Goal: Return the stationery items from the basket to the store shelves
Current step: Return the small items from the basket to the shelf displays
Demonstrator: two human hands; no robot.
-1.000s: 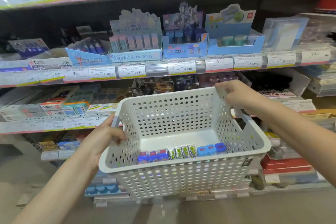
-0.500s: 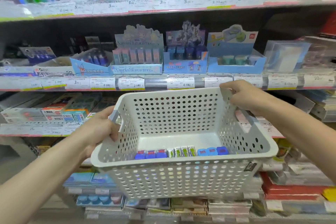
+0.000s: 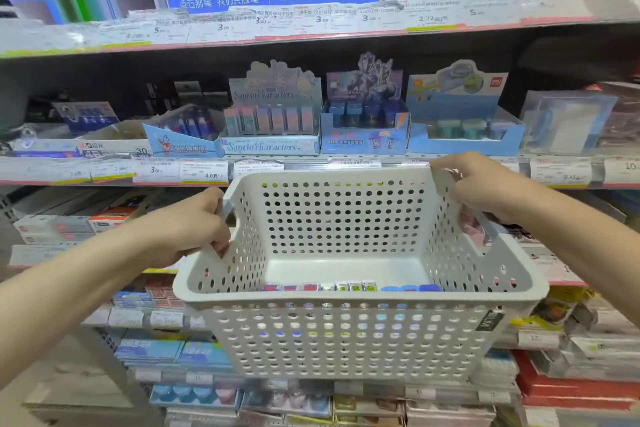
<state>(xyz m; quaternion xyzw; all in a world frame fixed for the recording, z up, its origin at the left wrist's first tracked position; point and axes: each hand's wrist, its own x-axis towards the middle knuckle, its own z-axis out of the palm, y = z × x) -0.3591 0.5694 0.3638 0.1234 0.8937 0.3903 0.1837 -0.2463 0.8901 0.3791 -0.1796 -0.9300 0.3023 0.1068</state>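
Observation:
I hold a white perforated plastic basket (image 3: 346,340) in front of the store shelves. My left hand (image 3: 187,229) grips its left handle and my right hand (image 3: 485,189) grips its right handle. Along the basket's near inner wall lies a row of small stationery items (image 3: 349,287): red-and-purple ones at the left, silver-green ones in the middle, blue ones at the right. The near rim hides their lower parts.
The middle shelf (image 3: 311,166) behind the basket carries display boxes: a Sanrio characters box (image 3: 273,125), a blue box of sharpeners (image 3: 365,121), a light-blue box (image 3: 464,121). Price tags line the shelf edges. Lower shelves hold stacked packs; an upper shelf holds pen displays.
The basket has risen in front of the shelves and the view has tilted upward, showing more of the top shelf. Both hands keep their grip on the handles.

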